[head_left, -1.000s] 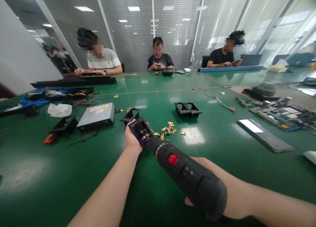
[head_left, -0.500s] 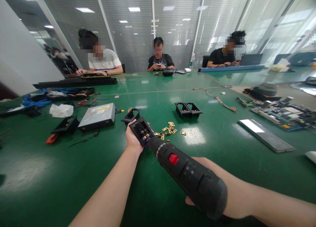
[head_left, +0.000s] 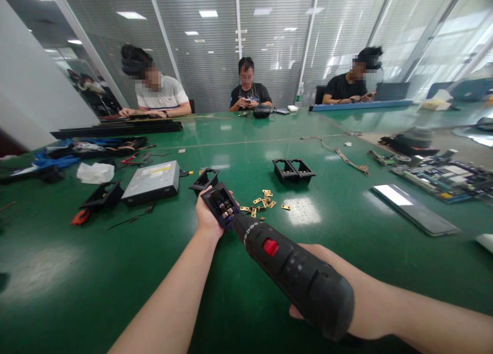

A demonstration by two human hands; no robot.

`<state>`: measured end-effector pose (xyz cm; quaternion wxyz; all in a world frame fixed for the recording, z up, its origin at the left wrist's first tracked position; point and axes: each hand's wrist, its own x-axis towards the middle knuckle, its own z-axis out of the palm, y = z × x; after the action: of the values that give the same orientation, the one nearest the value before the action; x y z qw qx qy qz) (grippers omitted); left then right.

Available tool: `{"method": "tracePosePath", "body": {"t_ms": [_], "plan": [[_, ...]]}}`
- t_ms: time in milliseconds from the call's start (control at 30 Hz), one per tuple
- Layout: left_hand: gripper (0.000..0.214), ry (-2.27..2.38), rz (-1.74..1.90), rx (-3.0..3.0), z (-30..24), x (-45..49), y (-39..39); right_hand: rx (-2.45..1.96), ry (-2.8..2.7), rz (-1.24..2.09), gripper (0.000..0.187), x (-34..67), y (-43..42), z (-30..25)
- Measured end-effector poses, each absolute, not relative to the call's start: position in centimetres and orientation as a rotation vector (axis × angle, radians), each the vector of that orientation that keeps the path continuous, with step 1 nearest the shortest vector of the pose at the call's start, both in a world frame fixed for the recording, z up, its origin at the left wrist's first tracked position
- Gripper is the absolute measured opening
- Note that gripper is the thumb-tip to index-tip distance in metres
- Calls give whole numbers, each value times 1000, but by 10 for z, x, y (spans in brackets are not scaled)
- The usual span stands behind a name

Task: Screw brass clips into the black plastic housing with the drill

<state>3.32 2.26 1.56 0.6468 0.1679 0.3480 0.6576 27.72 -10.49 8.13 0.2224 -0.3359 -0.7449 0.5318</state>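
My left hand (head_left: 208,216) is closed around a black plastic socket housing (head_left: 217,196), tilted so its inside with small brass parts faces me. My right hand (head_left: 314,254) grips a black cordless drill (head_left: 298,277) with a red switch on top. The drill's nose points at the housing's lower right edge; its tip is hidden, so I cannot tell whether it touches a screw. Just right of the housing lie several small brass plates (head_left: 265,202) and screws. Another black frame (head_left: 204,180) sits behind my left hand.
Two joined black frames (head_left: 294,171) stand beyond the brass plates. To the left are a metal disc drive (head_left: 152,182), another black frame (head_left: 103,194) and white tissue (head_left: 95,172). On the right lie a flat grey panel (head_left: 414,210) and circuit boards (head_left: 447,177). Three people sit across the table.
Almost nothing differs. Both hands, the drill and the housing hold the same positions; the view has shifted very slightly.
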Motion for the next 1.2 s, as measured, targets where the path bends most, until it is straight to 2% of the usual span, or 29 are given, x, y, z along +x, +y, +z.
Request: {"method": "tracePosePath", "body": {"t_ms": [767,1033,1200], "plan": [[38,777,1491,353,13,32,24,-927,-1998,1487,28,276,-108,81],[41,786,1486,402,13,31,23,-942,-2041,1429,20,277,-110,76],[44,780,1496,475,14,31,20,-972,-2017,1503,28,276,-109,79]]}}
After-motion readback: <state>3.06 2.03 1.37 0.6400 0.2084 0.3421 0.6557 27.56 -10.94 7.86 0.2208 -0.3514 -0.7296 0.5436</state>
